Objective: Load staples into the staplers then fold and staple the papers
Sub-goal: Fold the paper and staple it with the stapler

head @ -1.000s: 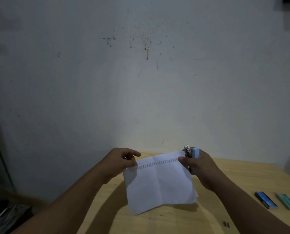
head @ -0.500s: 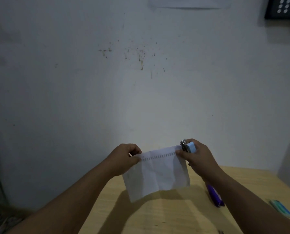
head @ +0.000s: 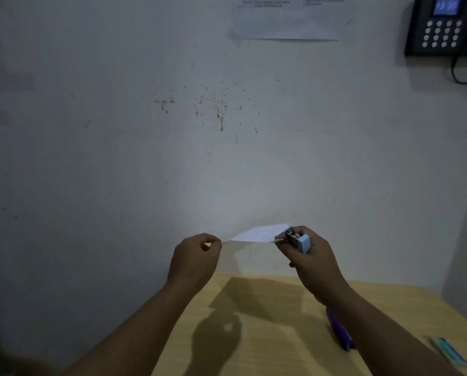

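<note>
I hold a folded white paper [head: 256, 234] up in the air above the wooden table [head: 275, 335], and it appears nearly edge-on, tilted almost flat. My left hand [head: 195, 260] pinches its left end. My right hand [head: 311, 260] grips a small light-blue stapler [head: 298, 240] whose metal jaw sits at the paper's right end; its fingers also touch that end. A purple stapler [head: 339, 331] lies on the table under my right forearm.
A teal box of staples [head: 448, 350] lies near the table's right edge. A stained white wall stands close behind the table. A black keypad device [head: 438, 25] with a cable and a taped sheet [head: 286, 20] hang high on that wall.
Both hands rose with the paper, and the sheet swung from hanging face-on to nearly flat. The view tilted upward, so the keypad appeared and the dark-blue box left the frame.
</note>
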